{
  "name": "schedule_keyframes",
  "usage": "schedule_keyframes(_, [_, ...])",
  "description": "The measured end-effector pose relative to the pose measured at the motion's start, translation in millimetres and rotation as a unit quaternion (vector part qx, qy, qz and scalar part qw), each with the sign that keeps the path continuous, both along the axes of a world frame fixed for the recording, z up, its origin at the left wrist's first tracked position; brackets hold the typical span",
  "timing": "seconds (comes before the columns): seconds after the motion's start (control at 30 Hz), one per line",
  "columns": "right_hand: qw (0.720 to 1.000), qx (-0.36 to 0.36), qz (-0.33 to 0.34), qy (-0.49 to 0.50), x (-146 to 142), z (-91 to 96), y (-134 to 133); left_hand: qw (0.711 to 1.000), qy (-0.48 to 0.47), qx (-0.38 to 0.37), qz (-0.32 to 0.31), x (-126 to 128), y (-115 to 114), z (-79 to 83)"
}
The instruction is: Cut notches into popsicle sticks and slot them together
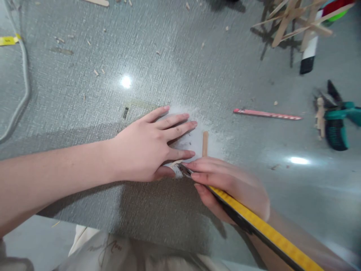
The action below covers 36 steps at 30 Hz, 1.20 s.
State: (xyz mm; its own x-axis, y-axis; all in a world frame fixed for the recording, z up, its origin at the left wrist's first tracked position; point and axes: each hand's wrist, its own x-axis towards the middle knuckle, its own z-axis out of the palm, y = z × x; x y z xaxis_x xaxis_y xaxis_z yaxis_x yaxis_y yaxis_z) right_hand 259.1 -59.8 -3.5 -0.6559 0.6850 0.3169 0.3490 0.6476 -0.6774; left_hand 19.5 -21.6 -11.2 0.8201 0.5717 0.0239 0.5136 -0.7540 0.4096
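My left hand (149,145) lies flat on the grey table with its fingers spread, pressing down on a pale patch of the surface. A wooden craft stick (205,143) lies just off its fingertips. My right hand (225,186) is closed round a yellow and black utility knife (259,224). The knife's blade tip (182,168) sits at the table between my left thumb and the near end of the stick, which my right hand partly covers.
Wood chips are scattered over the far table. A red-and-white striped stick (266,114) lies to the right, teal-handled pliers (337,120) further right, a craft-stick structure (293,22) at the back right, a grey cable (24,75) at the left.
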Motion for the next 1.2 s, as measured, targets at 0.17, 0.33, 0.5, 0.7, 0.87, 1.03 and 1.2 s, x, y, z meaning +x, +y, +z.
schedule_keyframes(0.17, [1.0, -0.002, -0.002, 0.006, -2, -0.3, 0, 1.0, -0.002, 0.015, -0.006, 0, 0, -0.3])
schedule_keyframes(0.33, [1.0, -0.005, -0.003, 0.007, -2, -0.7, 0, 0.999, -0.005, 0.042, -0.021, -2, -2, -2.4])
schedule_keyframes(0.5, [1.0, -0.007, 0.007, 0.009, -1, -1.6, -1, 0.999, 0.007, 0.029, -0.024, -2, -2, -2.5])
schedule_keyframes(0.7, [1.0, -0.011, 0.01, 0.012, -1, -1.7, 0, 0.999, 0.001, 0.025, -0.025, -2, -1, -2.2])
schedule_keyframes(0.87, [1.0, -0.018, -0.002, 0.017, -6, 1.0, -4, 1.0, 0.004, 0.015, -0.02, -1, -2, -0.9])
schedule_keyframes(1.03, [0.999, -0.032, -0.033, -0.014, -8, 3.5, -11, 1.0, 0.005, -0.003, -0.013, 0, -3, 1.1])
schedule_keyframes(1.2, [0.999, -0.043, -0.01, -0.009, -8, 2.0, -13, 1.0, 0.013, -0.012, -0.006, 1, -3, 3.4])
